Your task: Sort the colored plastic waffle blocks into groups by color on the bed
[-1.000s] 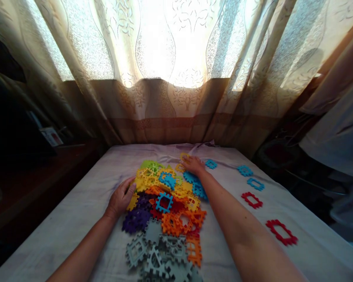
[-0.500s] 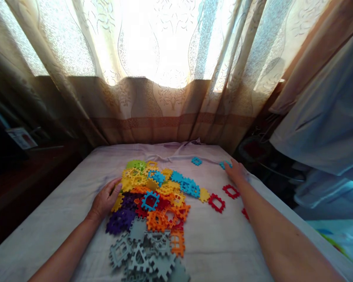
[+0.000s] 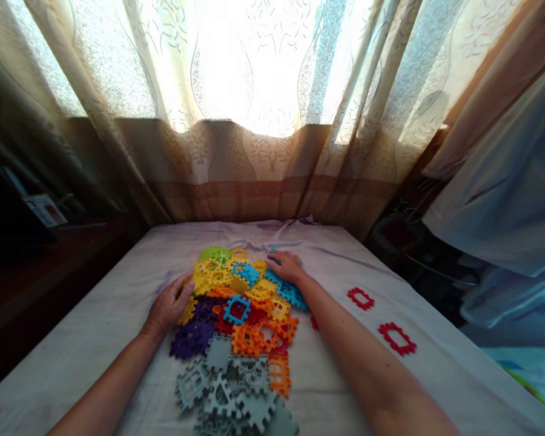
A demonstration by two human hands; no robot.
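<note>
A heap of interlocking toy tiles with toothed edges lies on the sheet, grouped roughly by colour. My left hand [image 3: 169, 304] rests at the heap's left edge, thumb and fingers apart, beside the yellow tiles [image 3: 203, 280] and purple tiles [image 3: 192, 339]. At the far right of the heap, my right hand [image 3: 286, 266] lies flat with fingers stretched over blue tiles [image 3: 287, 293]. A bit of blue shows past its fingertips; what lies under the palm is hidden. A blue frame tile [image 3: 237, 309] sits on top of red and orange tiles [image 3: 249, 340].
Grey tiles [image 3: 249, 407] are heaped nearest me, green tiles [image 3: 215, 252] farthest. Red frame tiles [image 3: 360, 298] lie apart on the right, one partly behind my forearm. A patterned curtain [image 3: 254, 200] hangs beyond the bed, and pale cloth [image 3: 504, 181] hangs at the right.
My right hand has swept left from the sheet's right side to the heap. Two loose blue tiles are gone from their spots. My left hand keeps its place. The view has shifted slightly.
</note>
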